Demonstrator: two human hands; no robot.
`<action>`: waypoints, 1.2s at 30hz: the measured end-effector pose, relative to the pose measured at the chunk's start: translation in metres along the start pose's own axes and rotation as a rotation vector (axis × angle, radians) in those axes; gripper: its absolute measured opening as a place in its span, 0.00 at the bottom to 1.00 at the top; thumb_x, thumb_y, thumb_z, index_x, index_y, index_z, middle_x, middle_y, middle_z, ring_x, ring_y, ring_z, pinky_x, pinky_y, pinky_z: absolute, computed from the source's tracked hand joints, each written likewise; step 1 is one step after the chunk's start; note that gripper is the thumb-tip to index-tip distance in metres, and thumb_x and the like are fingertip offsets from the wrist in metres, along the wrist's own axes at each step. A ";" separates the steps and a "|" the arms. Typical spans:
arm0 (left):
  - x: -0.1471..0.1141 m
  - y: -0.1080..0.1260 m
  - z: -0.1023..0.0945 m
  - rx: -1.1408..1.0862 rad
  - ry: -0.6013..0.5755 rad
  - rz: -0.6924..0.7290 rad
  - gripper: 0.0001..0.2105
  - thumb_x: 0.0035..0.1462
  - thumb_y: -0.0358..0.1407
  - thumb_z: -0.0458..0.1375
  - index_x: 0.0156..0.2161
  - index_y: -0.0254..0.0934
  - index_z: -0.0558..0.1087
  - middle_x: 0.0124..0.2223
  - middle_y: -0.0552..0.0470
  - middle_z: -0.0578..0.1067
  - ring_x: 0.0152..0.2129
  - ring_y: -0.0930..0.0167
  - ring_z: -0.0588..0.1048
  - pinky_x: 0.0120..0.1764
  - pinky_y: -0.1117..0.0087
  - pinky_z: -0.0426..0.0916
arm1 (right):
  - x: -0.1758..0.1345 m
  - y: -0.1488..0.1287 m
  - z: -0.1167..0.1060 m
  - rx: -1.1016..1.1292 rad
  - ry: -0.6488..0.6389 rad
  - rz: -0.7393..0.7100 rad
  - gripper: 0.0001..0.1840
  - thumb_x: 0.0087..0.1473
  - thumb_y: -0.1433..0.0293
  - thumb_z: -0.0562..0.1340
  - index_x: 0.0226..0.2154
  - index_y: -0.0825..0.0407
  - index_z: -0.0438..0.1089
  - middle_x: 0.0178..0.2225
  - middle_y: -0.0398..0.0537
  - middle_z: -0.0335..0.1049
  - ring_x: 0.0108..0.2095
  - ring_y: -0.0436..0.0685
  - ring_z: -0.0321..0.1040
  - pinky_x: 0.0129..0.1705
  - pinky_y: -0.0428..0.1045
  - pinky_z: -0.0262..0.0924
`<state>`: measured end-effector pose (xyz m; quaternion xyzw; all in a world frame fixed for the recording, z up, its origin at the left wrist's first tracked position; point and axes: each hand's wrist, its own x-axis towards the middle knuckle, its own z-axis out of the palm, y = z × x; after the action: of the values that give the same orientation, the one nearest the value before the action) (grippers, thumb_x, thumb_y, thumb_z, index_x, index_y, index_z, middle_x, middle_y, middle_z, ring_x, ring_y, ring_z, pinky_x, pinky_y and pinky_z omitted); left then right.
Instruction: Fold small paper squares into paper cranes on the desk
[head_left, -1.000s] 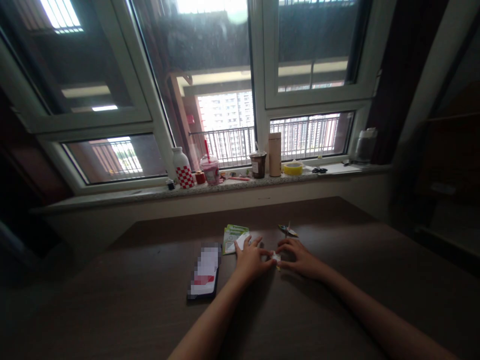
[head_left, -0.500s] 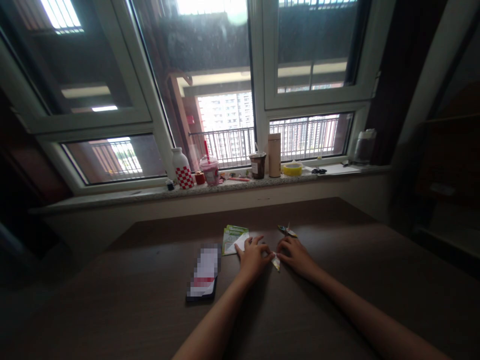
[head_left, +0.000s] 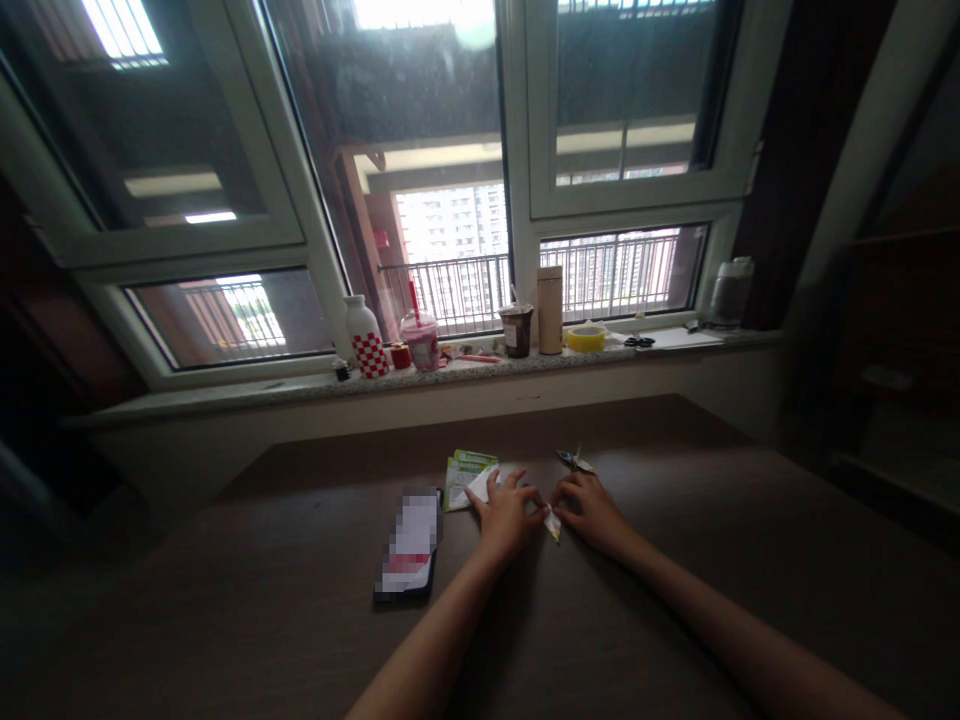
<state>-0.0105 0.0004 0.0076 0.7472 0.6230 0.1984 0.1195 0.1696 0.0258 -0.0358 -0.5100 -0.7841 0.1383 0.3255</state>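
Between my hands, just above or on the brown table (head_left: 300,560), is a small folded piece of paper (head_left: 553,525), white with yellow patches. My left hand (head_left: 510,510) pinches its left side with thumb and index finger, the other fingers spread. My right hand (head_left: 589,508) pinches the paper from the right, fingers curled. Green-and-white printed sheets (head_left: 457,485) lie partly under my left fingers, with a white paper piece on top. Beyond my right hand sits a small folded paper figure (head_left: 576,461), dark and multicoloured with pointed ends.
A phone (head_left: 409,545) with a blurred screen lies left of my left forearm. On the windowsill stand a red-checked bottle (head_left: 367,345), a pink drink cup (head_left: 420,343), a dark cup (head_left: 516,332), a tan flask (head_left: 550,310), yellow tape (head_left: 586,340), scissors (head_left: 638,342) and a clear jug (head_left: 730,295).
Both hands stay almost in place, still pinching the folded paper. My left hand's spread fingers shift very slightly; the other things on the table have not moved.
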 end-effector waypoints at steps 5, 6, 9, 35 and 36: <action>-0.001 -0.001 -0.008 0.024 -0.036 -0.002 0.06 0.55 0.46 0.63 0.39 0.55 0.80 0.66 0.59 0.64 0.67 0.45 0.47 0.54 0.21 0.30 | 0.000 0.002 -0.001 0.014 -0.015 0.008 0.05 0.52 0.69 0.65 0.34 0.48 0.77 0.46 0.52 0.70 0.53 0.64 0.63 0.56 0.61 0.57; 0.000 -0.001 -0.009 0.027 -0.045 -0.004 0.07 0.55 0.46 0.63 0.39 0.55 0.80 0.66 0.59 0.64 0.67 0.44 0.47 0.54 0.21 0.30 | 0.000 0.002 -0.001 0.020 -0.018 0.009 0.06 0.52 0.69 0.65 0.34 0.47 0.77 0.46 0.52 0.70 0.53 0.64 0.63 0.56 0.61 0.57; 0.001 -0.003 -0.012 0.036 -0.076 -0.010 0.08 0.57 0.47 0.61 0.40 0.56 0.80 0.66 0.58 0.64 0.67 0.45 0.46 0.55 0.22 0.29 | 0.001 0.004 -0.002 0.043 -0.030 0.006 0.06 0.51 0.71 0.65 0.34 0.47 0.78 0.46 0.51 0.71 0.54 0.64 0.62 0.58 0.61 0.56; -0.001 -0.010 -0.008 0.086 -0.042 0.069 0.09 0.56 0.45 0.62 0.42 0.58 0.80 0.68 0.54 0.60 0.65 0.47 0.53 0.57 0.24 0.35 | -0.002 0.004 -0.008 0.063 -0.018 -0.060 0.06 0.51 0.68 0.65 0.33 0.47 0.79 0.45 0.52 0.72 0.54 0.65 0.62 0.60 0.61 0.54; -0.001 -0.010 -0.008 0.094 -0.041 0.069 0.09 0.56 0.46 0.62 0.42 0.58 0.80 0.68 0.54 0.60 0.65 0.48 0.53 0.57 0.24 0.35 | -0.002 0.003 -0.009 0.061 -0.017 -0.062 0.06 0.51 0.68 0.65 0.33 0.47 0.79 0.45 0.51 0.72 0.54 0.65 0.62 0.60 0.61 0.54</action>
<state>-0.0227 0.0009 0.0108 0.7770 0.6028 0.1574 0.0902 0.1785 0.0242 -0.0318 -0.4741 -0.7978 0.1561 0.3383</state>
